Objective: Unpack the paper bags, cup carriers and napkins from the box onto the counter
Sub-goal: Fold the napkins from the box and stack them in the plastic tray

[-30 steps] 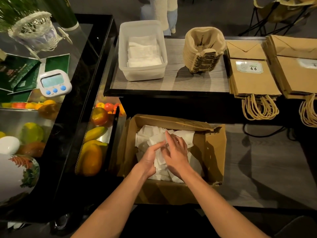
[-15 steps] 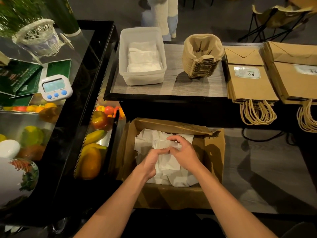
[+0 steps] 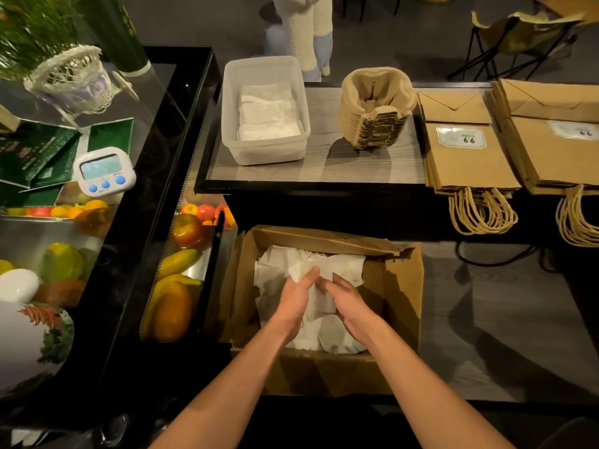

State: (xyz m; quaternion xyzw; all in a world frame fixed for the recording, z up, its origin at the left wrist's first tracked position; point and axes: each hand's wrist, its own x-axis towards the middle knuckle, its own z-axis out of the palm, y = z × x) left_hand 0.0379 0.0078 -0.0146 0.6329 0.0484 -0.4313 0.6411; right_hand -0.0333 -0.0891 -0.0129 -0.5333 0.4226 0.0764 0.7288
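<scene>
An open cardboard box (image 3: 402, 286) sits on the floor below the counter, holding a loose heap of white napkins (image 3: 275, 299). My left hand (image 3: 296, 298) and my right hand (image 3: 348, 301) are both inside the box, pressed together around a bunch of napkins from either side. On the counter (image 3: 324, 170) stand a clear plastic tub (image 3: 233, 111) with folded napkins, a stack of brown cup carriers (image 3: 372, 108), and two piles of flat brown paper bags (image 3: 466, 157) with cord handles hanging over the front edge.
A black display case at the left holds fruit (image 3: 171, 303). On its glass top lie a white timer (image 3: 103, 170), green booklets (image 3: 35, 157) and a white wicker basket (image 3: 71, 79). A person's legs (image 3: 308, 30) stand beyond the counter; a folding chair (image 3: 525, 30) is at far right.
My hands have shifted in the box from flat on the napkin pile to gathering a bunch between them. The view has tipped slightly, moving the counter lower in frame.
</scene>
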